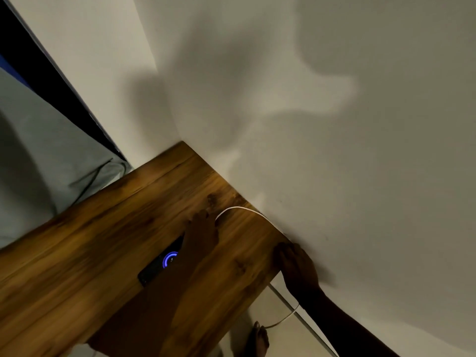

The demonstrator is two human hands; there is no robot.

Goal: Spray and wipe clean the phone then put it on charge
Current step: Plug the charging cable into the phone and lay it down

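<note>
Here, your left hand lies flat on the slim black phone, seemingly steadying its thin white cable; whether your right hand grips anything is unclear.

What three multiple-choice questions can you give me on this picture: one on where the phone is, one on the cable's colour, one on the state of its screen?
1. Where does the phone lie?
A. on the wooden table
B. on the floor
C. on a chair

2. What colour is the cable looping beside it?
A. red
B. white
C. green

3. What state is the screen in?
A. dark all over
B. lit with a blue ring
C. showing a photo

Answers: 1 A, it lies flat on the wood, partly under the left hand. 2 B, the loop shows white against the wood. 3 B, a blue ring glows on the otherwise dark screen.
</note>
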